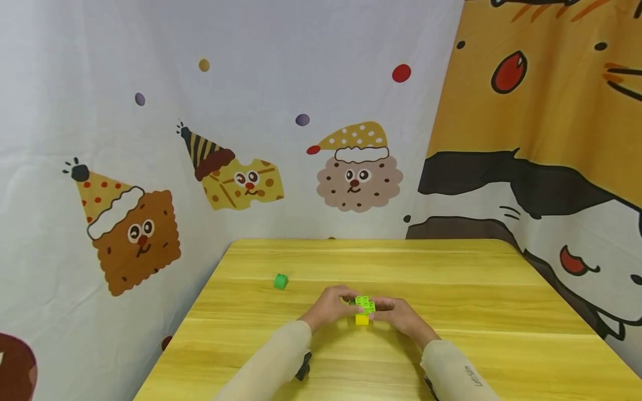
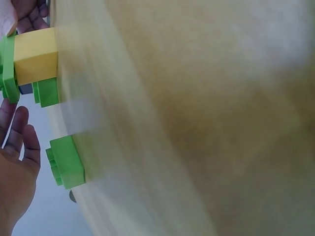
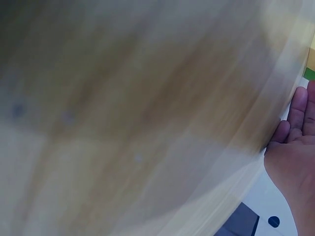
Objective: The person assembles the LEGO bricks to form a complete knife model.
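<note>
Table (image 1: 476, 289), cartoon curtain (image 1: 301, 67) behind | head: I see left hand (image 1: 331, 307) and right hand (image 1: 403, 317) pinching lime brick (image 1: 362, 301) atop yellow brick (image 1: 362, 320), curved block (image 1: 281, 282) well left | left wrist: green brick (image 2: 47, 92) close by yellow brick | right wrist: right hand partly cut off

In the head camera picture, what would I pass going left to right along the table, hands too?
Green block → left hand → yellow block with light green block on top → right hand.
</note>
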Available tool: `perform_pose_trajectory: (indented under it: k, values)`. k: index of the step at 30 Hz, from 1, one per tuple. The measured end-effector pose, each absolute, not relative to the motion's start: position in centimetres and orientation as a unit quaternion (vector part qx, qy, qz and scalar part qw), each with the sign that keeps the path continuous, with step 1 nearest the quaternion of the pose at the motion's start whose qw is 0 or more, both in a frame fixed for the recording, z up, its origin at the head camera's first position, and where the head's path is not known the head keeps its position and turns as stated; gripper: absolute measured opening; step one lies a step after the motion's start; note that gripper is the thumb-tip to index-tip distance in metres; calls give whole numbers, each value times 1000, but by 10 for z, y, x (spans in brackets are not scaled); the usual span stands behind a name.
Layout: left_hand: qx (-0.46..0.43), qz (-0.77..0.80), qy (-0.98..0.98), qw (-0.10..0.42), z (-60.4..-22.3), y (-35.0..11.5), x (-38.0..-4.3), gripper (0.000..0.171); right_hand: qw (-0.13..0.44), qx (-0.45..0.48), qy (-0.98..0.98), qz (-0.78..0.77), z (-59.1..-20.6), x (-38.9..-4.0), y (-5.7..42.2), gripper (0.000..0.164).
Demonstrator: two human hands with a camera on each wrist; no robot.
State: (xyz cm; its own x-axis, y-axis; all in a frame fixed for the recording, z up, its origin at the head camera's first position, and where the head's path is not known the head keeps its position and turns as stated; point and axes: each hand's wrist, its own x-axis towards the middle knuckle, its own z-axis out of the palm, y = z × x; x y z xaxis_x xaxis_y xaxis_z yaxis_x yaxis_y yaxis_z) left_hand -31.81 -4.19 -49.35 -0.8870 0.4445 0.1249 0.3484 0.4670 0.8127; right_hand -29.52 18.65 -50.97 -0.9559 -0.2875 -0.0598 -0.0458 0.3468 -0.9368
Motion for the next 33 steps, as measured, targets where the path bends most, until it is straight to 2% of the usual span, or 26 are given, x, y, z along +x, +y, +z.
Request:
perform_pose_trajectory:
  k: [16,21,27,33]
  values:
    - [220,465,855,60,-489,-42,-318,30,111,-107,813,-561,-511,-299,188,50]
    - [214,458,861,63,-489,-45,-317,40,109,-108,816,-557,-512,-298,188,49]
    - [194,471,860,37,-486,-61,-325,55,102,-106,815,-560,-514,-299,187,49]
    - [181,490,852,16,-486,-83,-332,49,97,-92,820,-557,-516,-300,187,53]
